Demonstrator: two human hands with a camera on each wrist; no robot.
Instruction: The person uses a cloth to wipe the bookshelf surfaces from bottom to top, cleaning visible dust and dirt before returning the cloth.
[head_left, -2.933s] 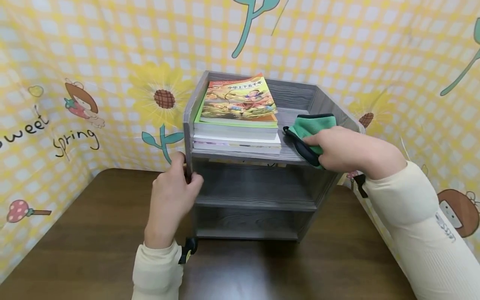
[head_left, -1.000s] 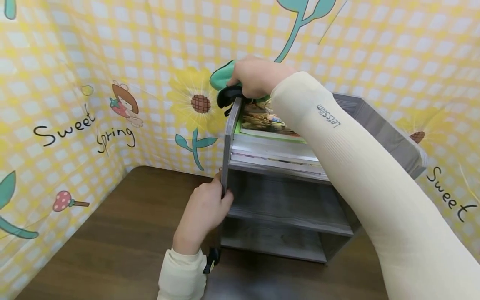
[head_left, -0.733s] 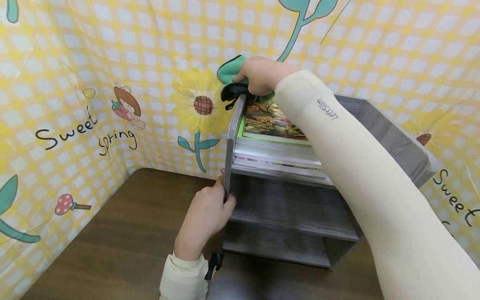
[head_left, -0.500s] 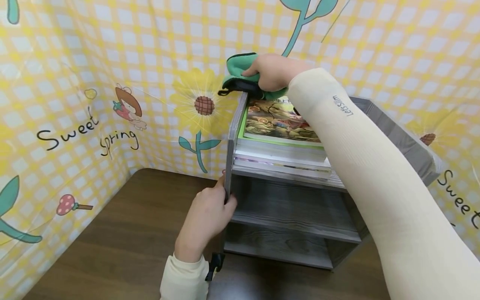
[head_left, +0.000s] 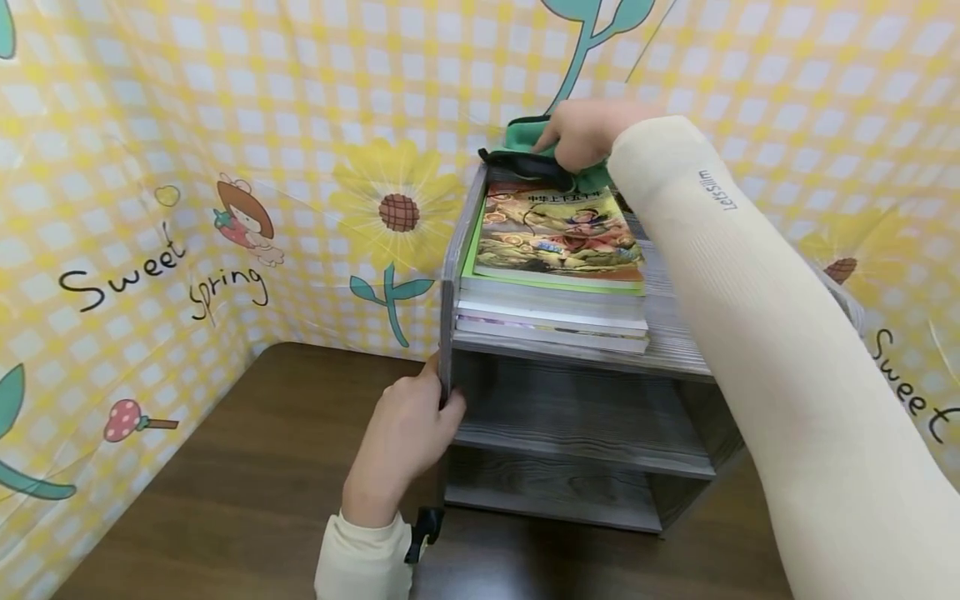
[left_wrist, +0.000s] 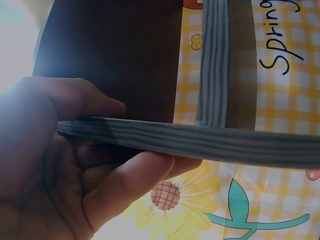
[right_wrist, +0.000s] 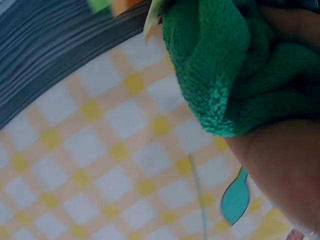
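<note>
The right hand (head_left: pixel 588 133) has its fingers bunched and clamped on one green cloth (head_left: pixel 527 135) with black trim, at the back left corner of the shelf unit (head_left: pixel 592 457)'s top, over the far end of the books (head_left: pixel 558 242). The left hand (head_left: pixel 401 429) grips the front edge of the unit's left side panel (head_left: pixel 452 300), below the top board, its thumb on the inner face.

The books make one stack against that panel; one illustrated cover faces up, but I can't count the volumes exactly. The grey unit has three boards, top, middle and bottom, and stands near the back edge of the brown worktop (head_left: pixel 217 475). Two cream sleeves (head_left: pixel 772 358) cover the forearms, the right one crossing over the top board's right part. Behind hangs a yellow-and-white checked backdrop (head_left: pixel 300 92).

The left wrist view adds what the head view hides: at least two fingers (left_wrist: pixel 135 180) bent under the panel's outer face. The right wrist view alone shows the cloth's fluffy pile close up, beside the unit's grey edge; whether the cloth touches that edge I cannot tell.
</note>
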